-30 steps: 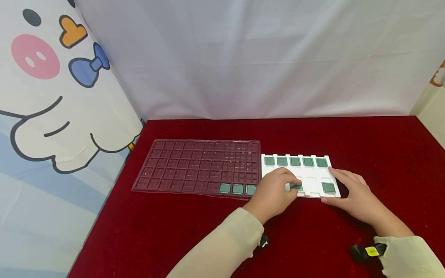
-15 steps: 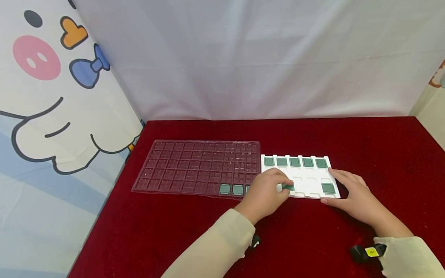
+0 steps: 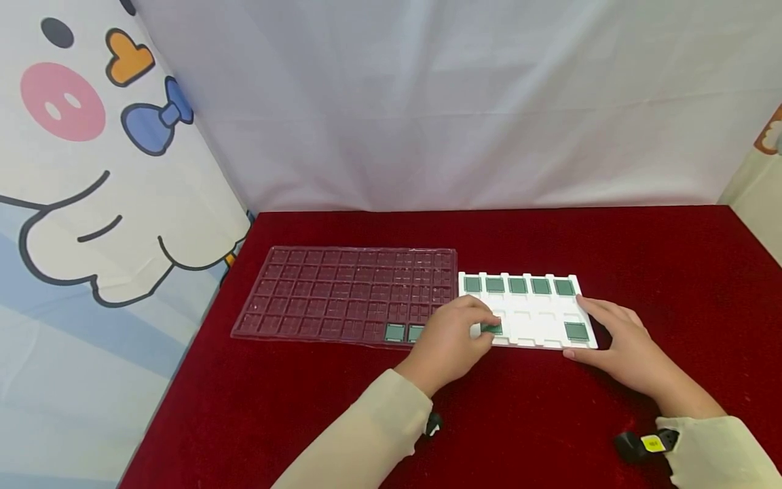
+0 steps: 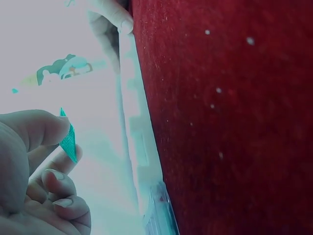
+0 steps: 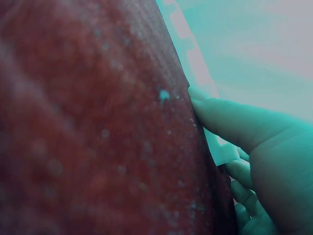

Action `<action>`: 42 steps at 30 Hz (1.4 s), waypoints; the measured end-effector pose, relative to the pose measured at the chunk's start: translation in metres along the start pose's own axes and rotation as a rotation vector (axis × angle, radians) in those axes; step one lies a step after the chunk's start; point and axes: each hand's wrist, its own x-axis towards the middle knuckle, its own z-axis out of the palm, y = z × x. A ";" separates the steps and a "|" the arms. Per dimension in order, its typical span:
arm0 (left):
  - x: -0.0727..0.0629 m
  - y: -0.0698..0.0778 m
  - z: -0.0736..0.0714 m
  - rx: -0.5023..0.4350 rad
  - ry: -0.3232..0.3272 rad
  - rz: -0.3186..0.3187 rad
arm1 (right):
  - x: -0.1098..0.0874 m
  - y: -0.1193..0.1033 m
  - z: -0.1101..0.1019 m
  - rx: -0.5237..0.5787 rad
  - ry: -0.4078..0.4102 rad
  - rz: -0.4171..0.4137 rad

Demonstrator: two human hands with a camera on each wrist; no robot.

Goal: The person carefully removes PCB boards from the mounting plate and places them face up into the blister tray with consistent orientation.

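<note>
My left hand (image 3: 449,339) pinches a thin green square chip (image 3: 492,329) between thumb and forefinger, over the near-left part of the white tray (image 3: 530,304). In the left wrist view the chip (image 4: 69,142) shows nearly edge-on, tilted, its other fingers curled below. With thumb at the near edge and a fingertip at the right side, my right hand (image 3: 623,350) holds the tray's right end. Several green chips (image 3: 518,285) fill the tray's back row, and another chip (image 3: 576,331) lies in the near right pocket.
A clear plastic tray (image 3: 342,292) with a grid of pockets adjoins the white tray on the left. Two green chips (image 3: 394,332) show in its near row, partly behind my left hand. Both trays lie on a red cloth (image 3: 537,421); a white curtain (image 3: 427,102) hangs behind.
My left hand has moved left along the white tray's near row with the chip, now covering more of the clear tray's right corner. My right hand has stayed in place.
</note>
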 end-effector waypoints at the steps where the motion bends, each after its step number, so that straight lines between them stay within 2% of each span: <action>1: -0.001 -0.001 -0.001 -0.005 0.003 0.003 | 0.000 0.000 0.000 0.000 0.000 0.000; 9: -0.007 -0.007 -0.005 0.021 0.012 0.005 | 0.001 0.000 0.001 0.002 -0.004 0.006; 21: -0.013 -0.019 -0.011 0.014 0.036 -0.010 | 0.001 0.000 0.002 -0.002 -0.015 0.026; 28: -0.017 -0.025 -0.014 -0.021 0.054 -0.011 | 0.001 0.001 0.003 0.000 -0.014 0.031; 42: -0.028 -0.036 -0.024 -0.051 0.066 -0.065 | 0.001 0.002 0.004 -0.004 -0.011 0.030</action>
